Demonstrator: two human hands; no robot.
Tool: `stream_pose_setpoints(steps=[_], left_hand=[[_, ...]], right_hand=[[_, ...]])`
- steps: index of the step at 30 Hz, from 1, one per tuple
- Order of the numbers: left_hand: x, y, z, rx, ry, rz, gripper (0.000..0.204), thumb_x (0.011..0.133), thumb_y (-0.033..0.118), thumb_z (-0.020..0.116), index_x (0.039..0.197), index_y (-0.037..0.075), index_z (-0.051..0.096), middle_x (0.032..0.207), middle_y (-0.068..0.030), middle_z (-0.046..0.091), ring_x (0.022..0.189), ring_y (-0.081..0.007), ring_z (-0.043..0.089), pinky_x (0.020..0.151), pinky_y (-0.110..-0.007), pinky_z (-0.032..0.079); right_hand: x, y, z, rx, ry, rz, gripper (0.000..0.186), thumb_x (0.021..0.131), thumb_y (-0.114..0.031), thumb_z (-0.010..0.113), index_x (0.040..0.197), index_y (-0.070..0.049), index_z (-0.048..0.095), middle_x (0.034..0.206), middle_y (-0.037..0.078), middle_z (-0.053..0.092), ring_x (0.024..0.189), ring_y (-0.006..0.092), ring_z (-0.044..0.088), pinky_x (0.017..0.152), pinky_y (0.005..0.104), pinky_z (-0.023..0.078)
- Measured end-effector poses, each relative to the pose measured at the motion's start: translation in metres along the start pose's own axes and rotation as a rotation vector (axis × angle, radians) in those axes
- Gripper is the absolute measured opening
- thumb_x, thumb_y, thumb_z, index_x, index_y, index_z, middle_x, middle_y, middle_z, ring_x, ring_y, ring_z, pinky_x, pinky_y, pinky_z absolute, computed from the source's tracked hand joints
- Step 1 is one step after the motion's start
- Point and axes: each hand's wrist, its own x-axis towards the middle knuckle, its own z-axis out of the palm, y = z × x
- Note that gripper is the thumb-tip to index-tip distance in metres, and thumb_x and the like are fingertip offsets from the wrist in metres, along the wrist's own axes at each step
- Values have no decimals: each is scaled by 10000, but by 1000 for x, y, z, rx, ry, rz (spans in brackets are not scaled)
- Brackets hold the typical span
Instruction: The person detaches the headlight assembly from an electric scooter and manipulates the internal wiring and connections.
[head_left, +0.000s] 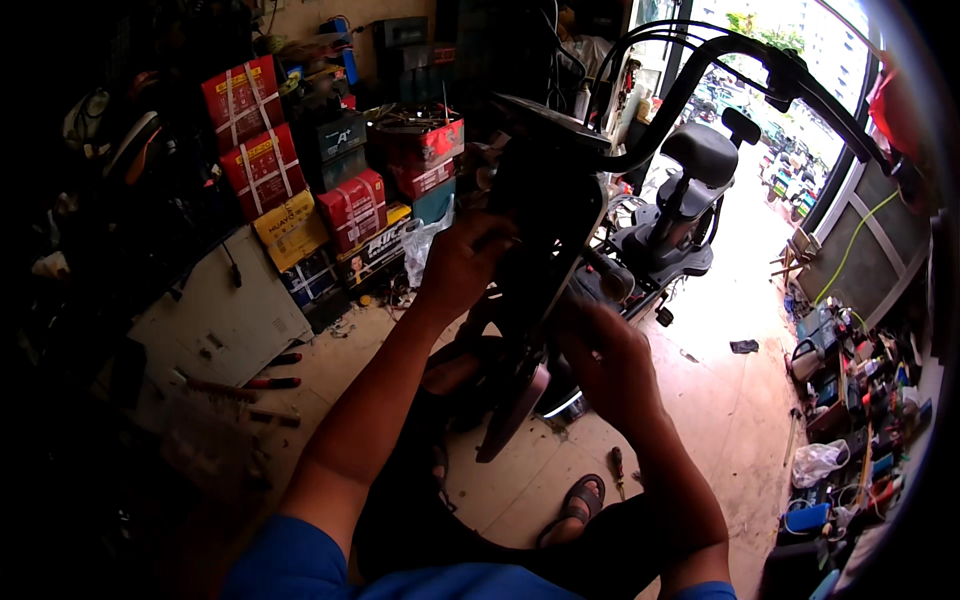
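A black scooter front panel (548,215) stands upright before me, below the black handlebar (700,70). My left hand (462,262) is raised against the panel's left edge, fingers curled on it. My right hand (600,362) is lower on the right side, fingers closed near the panel's lower part; whether it holds a small part I cannot tell. A long dark trim piece (515,405) hangs below the hands.
Stacked red and yellow boxes (300,190) fill the left. A grey board (215,320) and red-handled tools (270,382) lie on the floor. A screwdriver (618,470) lies by my sandalled foot (577,505). Another scooter seat (700,155) stands behind. Tools crowd the right wall (850,400).
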Motion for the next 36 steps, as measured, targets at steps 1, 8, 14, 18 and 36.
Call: stream_pose_setpoints(steps=[1,8,14,18,36], left_hand=[[0,5,3,-28,-1,-61,168,986,62,673,1139,29,736,1072,-77,748,982,-153,696,877,-303,540],[-6,11,17,-478,83,-343,297,990,58,657,1273,-18,709,1063,-67,764,935,-130,699,863,-271,548],[-7,10,23,-757,107,-464,303,966,6,657,1268,-3,680,1134,-82,727,1015,-164,687,921,-288,542],[-8,4,33,-976,96,-464,341,953,-29,645,1292,4,642,1182,-90,704,1072,-185,680,947,-302,540],[-11,2,33,-1183,3,-556,403,993,60,618,1390,1,586,1196,-92,697,1064,-187,683,957,-324,558]], right_hand=[[15,4,8,-21,68,-51,316,946,-61,653,1260,-37,681,1092,187,742,969,396,732,864,423,581],[69,24,49,6,71,78,331,996,-192,614,1295,-66,683,1054,251,728,1021,432,712,874,445,562],[64,10,55,-47,97,188,278,988,-248,652,1182,-75,749,876,229,732,863,399,741,754,420,566],[58,24,60,111,179,150,268,970,-223,699,1133,-19,757,836,188,750,765,274,753,711,359,565],[58,28,72,739,295,353,225,1039,-159,664,1100,52,715,859,50,740,717,85,687,647,217,527]])
